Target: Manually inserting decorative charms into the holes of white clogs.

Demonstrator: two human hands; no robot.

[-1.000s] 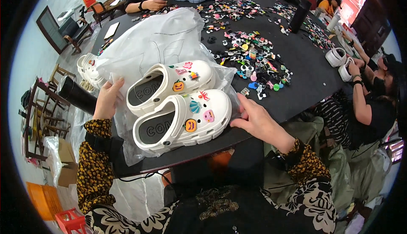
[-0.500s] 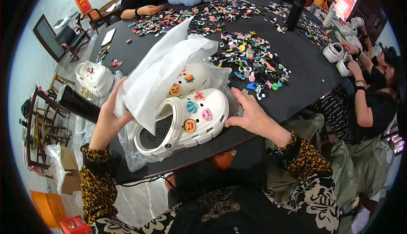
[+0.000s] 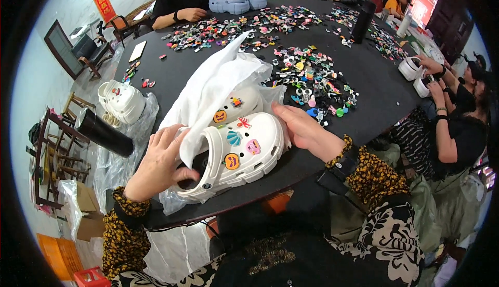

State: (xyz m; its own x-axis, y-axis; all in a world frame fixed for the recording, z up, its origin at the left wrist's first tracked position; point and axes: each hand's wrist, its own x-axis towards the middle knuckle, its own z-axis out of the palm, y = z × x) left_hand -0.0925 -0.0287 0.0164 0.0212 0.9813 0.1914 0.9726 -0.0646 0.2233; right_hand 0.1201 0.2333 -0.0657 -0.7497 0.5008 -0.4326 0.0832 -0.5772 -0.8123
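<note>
A white clog [image 3: 265, 157] rests near the table's front edge, its toe to the right. Pumpkin, seashell [image 3: 234, 138], pink and red charms sit on its top. Behind it lies a second white clog [image 3: 249, 101] with charms, partly covered by a thin white sheet [image 3: 208, 84]. My left hand [image 3: 162, 163] is closed on the sheet's lower edge at the heel, thumb at the shoe's opening. Against the toe, my right hand [image 3: 306, 134] grips the near clog; its fingertips are partly hidden. Clear plastic [image 3: 172, 204] spreads underneath the pair.
Piles of colourful shoe charms [image 3: 312, 79] cover much of the dark table [image 3: 364, 110]. At left stand a black bottle [image 3: 106, 134] and another white pair [image 3: 125, 102]. A second black bottle [image 3: 364, 22] is farther back. People sit across and at right; blue clogs [image 3: 231, 4] lie opposite.
My left hand has come down and right with the sheet, which now drapes lower over the clogs. My right hand has shifted slightly up and left along the toe.
</note>
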